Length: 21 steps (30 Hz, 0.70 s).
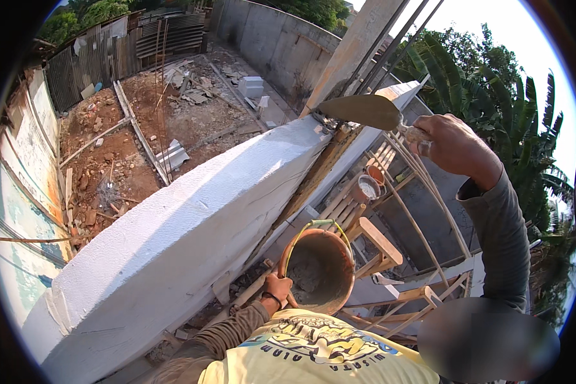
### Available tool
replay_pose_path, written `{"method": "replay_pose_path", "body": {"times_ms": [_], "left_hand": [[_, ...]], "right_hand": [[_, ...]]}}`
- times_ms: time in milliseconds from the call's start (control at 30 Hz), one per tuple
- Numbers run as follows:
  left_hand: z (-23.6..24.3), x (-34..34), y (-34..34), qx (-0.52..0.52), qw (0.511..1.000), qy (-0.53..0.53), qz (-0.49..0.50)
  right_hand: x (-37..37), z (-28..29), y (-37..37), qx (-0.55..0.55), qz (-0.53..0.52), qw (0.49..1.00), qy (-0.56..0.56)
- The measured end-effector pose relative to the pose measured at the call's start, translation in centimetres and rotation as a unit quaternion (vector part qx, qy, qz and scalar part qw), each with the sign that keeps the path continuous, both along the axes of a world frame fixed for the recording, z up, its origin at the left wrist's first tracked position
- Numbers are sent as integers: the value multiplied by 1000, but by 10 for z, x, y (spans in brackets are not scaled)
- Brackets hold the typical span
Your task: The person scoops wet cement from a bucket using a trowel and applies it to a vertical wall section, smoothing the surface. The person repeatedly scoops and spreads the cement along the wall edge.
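My right hand is closed round the handle of a pointed masonry trowel. The trowel's blade reaches left over the far end of a white block wall, by the foot of a concrete column. Grey mortar shows under the blade's tip. Low in front of my body, my left hand grips the rim of an orange-brown bucket with a yellow-green handle. Wet grey mortar lies inside the bucket, which is tilted so its mouth faces up toward me.
Steel bars rise beside the column. Right of the wall stand wooden scaffolding and a smaller bucket with pale contents. Left of the wall, reddish ground holds rubble and planks. White blocks are stacked farther off.
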State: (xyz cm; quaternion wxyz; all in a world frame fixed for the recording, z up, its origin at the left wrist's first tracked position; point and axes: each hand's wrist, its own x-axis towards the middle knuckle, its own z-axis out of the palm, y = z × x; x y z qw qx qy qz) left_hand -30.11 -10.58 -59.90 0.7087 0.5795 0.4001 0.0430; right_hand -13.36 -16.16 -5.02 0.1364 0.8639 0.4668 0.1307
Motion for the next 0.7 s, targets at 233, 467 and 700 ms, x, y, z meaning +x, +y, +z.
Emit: {"method": "replay_pose_path", "body": {"times_ms": [233,467,700], "left_hand": [[21,-11,-6,-28,999,-19,29],[35,-13,-6,-39,998,-36,39],[36,-15,-4,-65,995,-54,57]], "right_hand": [[-19,46,49,-92,-157,977,115],[-11,52,65,-124,-142,981,56],[-14,48,64,-106,-139,980,93]]}}
